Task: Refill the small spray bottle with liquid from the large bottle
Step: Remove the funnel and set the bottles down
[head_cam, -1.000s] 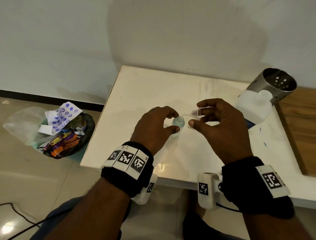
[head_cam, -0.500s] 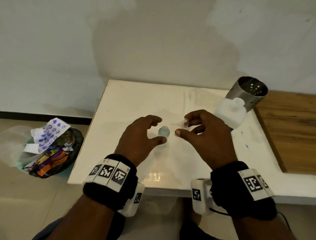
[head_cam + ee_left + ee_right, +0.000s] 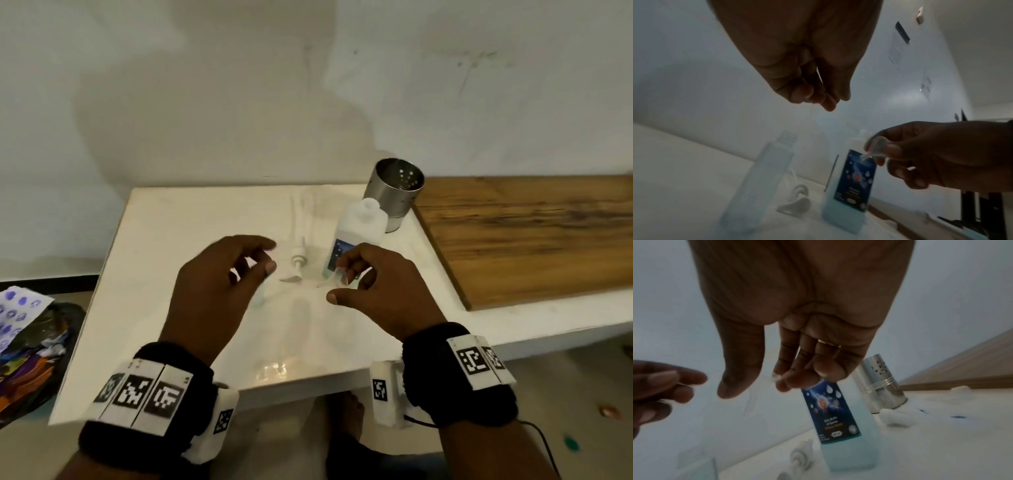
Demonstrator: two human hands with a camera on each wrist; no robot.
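Observation:
The small spray bottle stands uncapped on the white table, holding pale blue liquid; in the head view my left hand hides most of it. My left hand hovers just above it with loosely curled fingers, holding nothing. My right hand pinches a small clear funnel in the air, right of the small bottle and in front of the large bottle. That large bottle stands upright and open, with a blue label and blue liquid low inside. The white spray head lies on the table between the hands.
A perforated steel cup stands behind the large bottle, with a white cap at its foot. A wooden board adjoins the table on the right. A rubbish bag sits on the floor at the left.
My left hand has let go of the small bottle and lifted off it. My right hand has carried the funnel up and to the right, away from the bottle's mouth.

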